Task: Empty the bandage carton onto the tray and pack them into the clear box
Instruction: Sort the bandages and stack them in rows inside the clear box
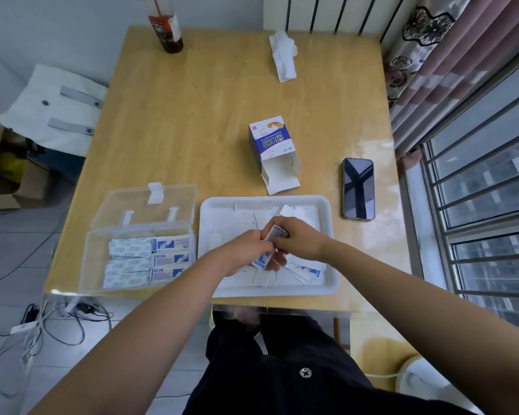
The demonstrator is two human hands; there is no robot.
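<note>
The open bandage carton (pixel 271 145) lies on its side on the table behind the white tray (pixel 330 283), flaps toward me. Loose wrapped bandages (pixel 303 269) are spread in the tray. Over the tray's middle, my left hand (pixel 246 250) and my right hand (pixel 297 239) meet and together grip a small stack of bandages (pixel 274 232). The clear box (pixel 96 265) stands open left of the tray, its lid tipped back, with three rows of bandages (pixel 147 260) laid inside.
A dark phone (pixel 358 188) lies right of the tray. A crumpled tissue (pixel 283 55) and a bottle (pixel 167 28) sit at the table's far edge. The window and curtain run along the right; cables lie on the floor at left.
</note>
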